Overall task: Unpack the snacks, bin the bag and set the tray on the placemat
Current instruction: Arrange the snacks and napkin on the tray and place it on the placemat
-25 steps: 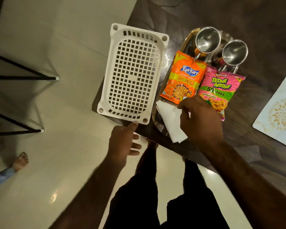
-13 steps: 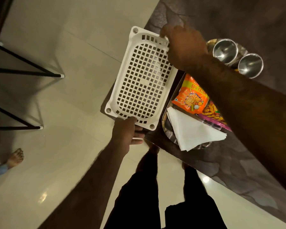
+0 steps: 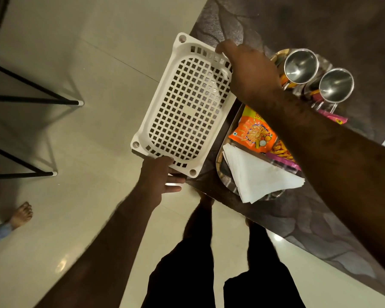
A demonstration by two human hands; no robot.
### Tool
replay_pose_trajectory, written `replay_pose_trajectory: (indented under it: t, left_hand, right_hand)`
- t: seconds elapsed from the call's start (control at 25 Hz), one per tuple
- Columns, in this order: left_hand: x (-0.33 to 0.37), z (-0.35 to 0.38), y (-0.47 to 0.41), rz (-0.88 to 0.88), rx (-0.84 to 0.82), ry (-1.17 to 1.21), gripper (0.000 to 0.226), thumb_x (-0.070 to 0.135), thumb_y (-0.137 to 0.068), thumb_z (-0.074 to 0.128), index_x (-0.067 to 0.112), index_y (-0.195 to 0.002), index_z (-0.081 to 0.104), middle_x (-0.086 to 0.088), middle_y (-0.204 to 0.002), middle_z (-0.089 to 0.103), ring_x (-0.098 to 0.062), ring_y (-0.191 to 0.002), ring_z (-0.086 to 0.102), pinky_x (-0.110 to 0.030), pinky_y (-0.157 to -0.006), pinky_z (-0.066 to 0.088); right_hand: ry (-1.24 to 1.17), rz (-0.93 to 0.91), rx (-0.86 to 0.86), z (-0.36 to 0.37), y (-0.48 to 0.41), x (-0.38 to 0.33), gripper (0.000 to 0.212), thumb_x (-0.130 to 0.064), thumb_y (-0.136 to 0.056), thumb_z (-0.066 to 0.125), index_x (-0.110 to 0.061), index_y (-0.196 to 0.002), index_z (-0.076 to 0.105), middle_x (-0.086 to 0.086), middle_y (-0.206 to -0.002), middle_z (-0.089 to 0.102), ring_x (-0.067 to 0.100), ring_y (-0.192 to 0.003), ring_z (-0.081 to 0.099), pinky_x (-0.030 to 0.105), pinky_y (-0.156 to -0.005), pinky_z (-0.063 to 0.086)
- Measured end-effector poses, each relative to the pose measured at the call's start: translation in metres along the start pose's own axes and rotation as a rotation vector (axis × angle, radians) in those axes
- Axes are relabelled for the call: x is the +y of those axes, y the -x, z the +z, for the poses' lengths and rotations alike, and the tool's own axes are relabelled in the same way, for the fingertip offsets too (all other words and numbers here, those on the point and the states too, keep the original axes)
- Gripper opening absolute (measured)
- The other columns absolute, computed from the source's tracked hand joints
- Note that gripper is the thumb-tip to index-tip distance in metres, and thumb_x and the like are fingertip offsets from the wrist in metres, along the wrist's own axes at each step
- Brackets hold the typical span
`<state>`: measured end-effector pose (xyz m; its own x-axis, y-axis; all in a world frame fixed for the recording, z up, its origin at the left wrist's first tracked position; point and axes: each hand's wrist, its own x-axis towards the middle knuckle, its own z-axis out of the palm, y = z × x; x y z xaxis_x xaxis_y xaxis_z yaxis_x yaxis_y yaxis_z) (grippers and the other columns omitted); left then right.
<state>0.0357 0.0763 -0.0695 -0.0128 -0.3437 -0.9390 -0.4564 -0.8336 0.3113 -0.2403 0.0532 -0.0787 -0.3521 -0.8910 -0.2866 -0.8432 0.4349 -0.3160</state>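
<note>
A white perforated plastic basket (image 3: 182,107) sits at the dark table's left corner, partly over the edge. My left hand (image 3: 159,177) holds its near rim, thumb on top and fingers underneath. My right hand (image 3: 251,72) grips the far right rim. Beside the basket a steel tray (image 3: 223,174) carries an orange snack packet (image 3: 252,134), a pink snack packet (image 3: 282,156) mostly hidden by my right forearm, a stack of white napkins (image 3: 258,174) and two steel cups (image 3: 300,65) (image 3: 336,85).
The dark patterned table (image 3: 298,23) runs diagonally from top centre to lower right. Pale tiled floor lies to the left, with black metal furniture legs (image 3: 31,101). Another person's bare foot (image 3: 20,215) is at the left edge. My legs stand below the table corner.
My right hand left the napkins on the tray and moved up to grip the basket's far rim. My left hand closed onto the near rim. The view shifted slightly.
</note>
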Motion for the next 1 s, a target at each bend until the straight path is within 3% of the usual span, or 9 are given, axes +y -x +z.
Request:
replay_pose_trajectory:
  t: [0.72, 0.88, 1.0]
  left_hand:
    - [-0.01, 0.001, -0.005, -0.043, -0.013, 0.019, 0.037, 0.02, -0.096, 0.057, 0.014, -0.132, 0.056, -0.018, -0.108, 0.075, -0.034, -0.085, 0.078, -0.041, -0.062, 0.062]
    - [-0.005, 0.004, 0.016, -0.092, 0.087, -0.072, 0.033, 0.038, -0.093, 0.062, 0.012, -0.113, 0.063, -0.014, -0.097, 0.07, -0.034, -0.078, 0.073, -0.04, -0.062, 0.058]
    - [-0.019, 0.017, 0.041, -0.146, 0.092, -0.12, 0.017, 0.02, -0.094, 0.061, 0.005, -0.101, 0.063, -0.016, -0.089, 0.065, -0.032, -0.066, 0.065, -0.041, -0.063, 0.056]
  right_hand:
    - [0.025, -0.016, -0.027, 0.001, -0.001, -0.003, 0.069, 0.008, -0.091, 0.057, -0.022, -0.153, 0.045, 0.017, -0.137, 0.062, 0.042, -0.118, 0.064, 0.05, -0.091, 0.053]
    - [-0.024, -0.036, 0.091, -0.008, 0.01, 0.0, 0.066, 0.005, -0.087, 0.057, -0.017, -0.149, 0.052, 0.016, -0.143, 0.06, 0.039, -0.124, 0.061, 0.05, -0.096, 0.055]
    - [-0.029, 0.021, 0.192, -0.03, 0.024, 0.02, 0.051, -0.004, -0.09, 0.057, -0.017, -0.139, 0.06, 0.014, -0.135, 0.062, 0.036, -0.122, 0.062, 0.047, -0.098, 0.052]
